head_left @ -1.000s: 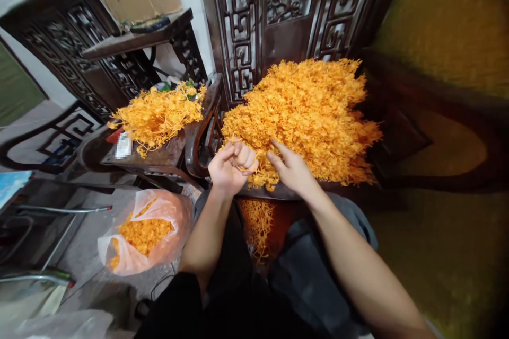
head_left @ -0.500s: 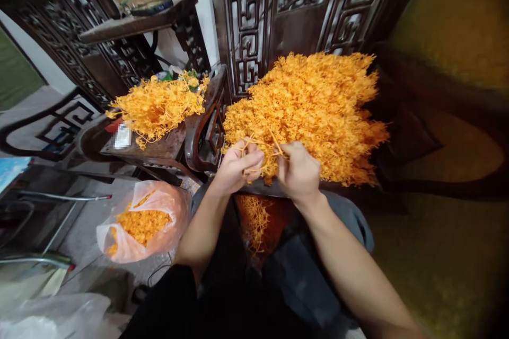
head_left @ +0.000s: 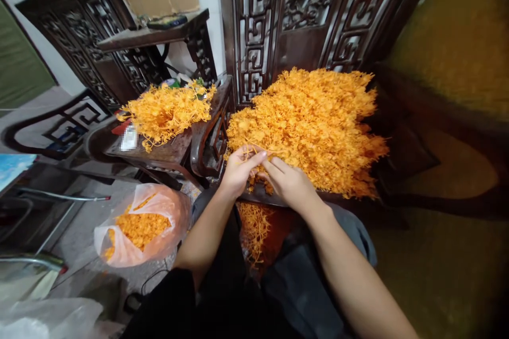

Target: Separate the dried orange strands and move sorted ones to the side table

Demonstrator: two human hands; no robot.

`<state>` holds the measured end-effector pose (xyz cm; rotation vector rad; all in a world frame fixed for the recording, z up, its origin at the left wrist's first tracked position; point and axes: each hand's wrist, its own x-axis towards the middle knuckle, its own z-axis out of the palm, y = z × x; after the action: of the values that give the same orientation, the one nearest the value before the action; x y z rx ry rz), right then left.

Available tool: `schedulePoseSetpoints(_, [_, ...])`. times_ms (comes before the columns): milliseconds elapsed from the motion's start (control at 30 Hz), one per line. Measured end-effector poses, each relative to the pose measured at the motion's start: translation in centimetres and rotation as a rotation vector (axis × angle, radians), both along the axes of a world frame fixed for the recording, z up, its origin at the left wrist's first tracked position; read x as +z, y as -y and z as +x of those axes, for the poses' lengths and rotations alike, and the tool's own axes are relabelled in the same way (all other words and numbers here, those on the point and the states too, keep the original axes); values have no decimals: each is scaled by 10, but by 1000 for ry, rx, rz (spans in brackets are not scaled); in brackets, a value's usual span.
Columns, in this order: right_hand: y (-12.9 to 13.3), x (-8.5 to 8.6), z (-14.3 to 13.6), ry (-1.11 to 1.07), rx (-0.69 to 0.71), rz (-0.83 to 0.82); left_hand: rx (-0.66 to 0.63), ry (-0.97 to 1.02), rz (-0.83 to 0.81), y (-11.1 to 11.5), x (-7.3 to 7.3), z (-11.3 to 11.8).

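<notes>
Dark carved wooden screens (head_left: 278, 16) back a big orange heap of strands (head_left: 314, 127) on a chair. Left hand (head_left: 238, 169) and right hand (head_left: 288, 183) meet at its near edge, fingers (head_left: 254, 158) pinching strands; exact grip is hidden among them.

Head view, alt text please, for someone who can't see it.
Left hand and right hand meet fingertip to fingertip at the near edge of a large heap of orange stringy sprigs on a dark wooden seat; a clear plastic bag of orange bits sits lower left.
</notes>
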<state>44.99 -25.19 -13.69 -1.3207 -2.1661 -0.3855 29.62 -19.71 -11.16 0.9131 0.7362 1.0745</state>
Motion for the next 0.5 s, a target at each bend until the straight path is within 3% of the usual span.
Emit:
schedulePoseSetpoints(267, [8,1,-15,-20,80,-143,146,-77,85,-8,-13,3])
schedulePoseSetpoints(400, [31,15,-19,-251,156,78,230,-153,250,-15,-14,-5])
schedulePoseSetpoints(500, [31,24,-11,-617,3,242,209,-246,333,-13,-8,-9])
